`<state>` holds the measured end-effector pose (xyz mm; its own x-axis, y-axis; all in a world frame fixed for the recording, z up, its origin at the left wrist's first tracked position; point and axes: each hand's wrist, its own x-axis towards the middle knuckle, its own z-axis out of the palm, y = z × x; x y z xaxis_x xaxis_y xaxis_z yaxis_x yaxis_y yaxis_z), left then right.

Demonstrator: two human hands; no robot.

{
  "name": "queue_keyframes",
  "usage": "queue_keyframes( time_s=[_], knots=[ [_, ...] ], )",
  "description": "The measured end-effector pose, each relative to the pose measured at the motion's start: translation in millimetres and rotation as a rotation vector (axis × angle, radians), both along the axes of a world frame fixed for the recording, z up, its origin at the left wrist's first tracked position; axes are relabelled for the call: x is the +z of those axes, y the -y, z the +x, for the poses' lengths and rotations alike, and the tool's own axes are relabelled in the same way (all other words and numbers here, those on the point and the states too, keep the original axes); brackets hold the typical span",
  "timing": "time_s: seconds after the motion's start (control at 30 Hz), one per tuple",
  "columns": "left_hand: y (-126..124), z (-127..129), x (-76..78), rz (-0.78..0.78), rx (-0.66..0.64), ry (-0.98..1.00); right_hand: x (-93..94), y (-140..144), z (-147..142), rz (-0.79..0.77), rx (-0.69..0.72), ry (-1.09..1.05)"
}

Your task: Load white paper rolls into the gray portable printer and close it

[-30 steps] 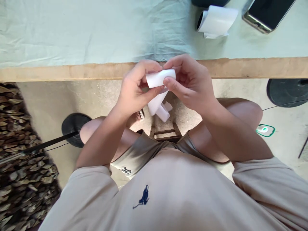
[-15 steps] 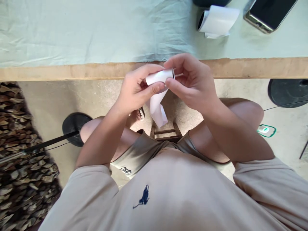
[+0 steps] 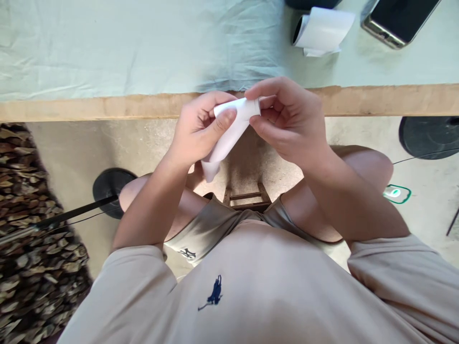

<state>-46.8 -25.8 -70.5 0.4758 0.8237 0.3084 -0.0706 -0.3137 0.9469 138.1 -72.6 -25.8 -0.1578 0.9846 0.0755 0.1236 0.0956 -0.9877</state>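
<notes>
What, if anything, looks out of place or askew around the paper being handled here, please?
The small paper roll pinched between the left hand and right hand has a loose tail hanging slantwise. On the table, a second roll lies partly unwound.

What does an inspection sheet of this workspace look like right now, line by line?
Surface: wooden table covered with a pale green cloth, wrinkled.
Job's things: small white paper roll held in front of the table edge, its loose tail hanging down to the left.
Clutter: second paper roll and a phone on the cloth, far right.
Hands: left hand pinches the roll with thumb on top; right hand grips its right end.
Cables: thin black cable across the floor at right.
Surroundings: concrete floor, two black round bases, wooden stool under the person, heap of dry leaves at left.
</notes>
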Motion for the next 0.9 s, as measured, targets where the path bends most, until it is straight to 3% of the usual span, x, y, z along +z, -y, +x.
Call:
queue_keyframes(
  time_s=[0.17,0.4,0.47,0.53,0.67,0.8,0.87,0.9],
  knots=[
    [10.9,0.5,15.3,-0.017,0.064,-0.164,-2.1,-2.0,-0.6,-0.045,0.033,-0.043],
    [12.0,-7.2,16.5,-0.096,-0.025,-0.224,1.3,-5.4,4.3,0.080,-0.210,0.037],
    [16.3,-8.1,25.8,0.006,0.055,-0.334,4.5,-5.5,5.8,0.133,-0.265,0.101],
    [21.4,-8.6,36.8,0.227,0.132,-0.464,7.2,-5.8,7.0,0.171,-0.291,0.129],
    [34.1,-8.2,49.1,0.669,0.052,-0.634,8.7,-7.3,9.1,0.186,-0.312,0.103],
    [53.8,-5.7,51.3,0.664,-0.205,-0.855,6.2,-7.5,10.1,0.176,-0.287,0.108],
    [61.4,-6.7,52.4,0.664,-0.223,-0.825,4.4,-6.1,9.9,0.161,-0.220,0.087],
    [63.1,-8.3,52.8,0.691,-0.170,-0.745,3.5,-5.1,9.7,0.152,-0.180,0.075]
  ],
)
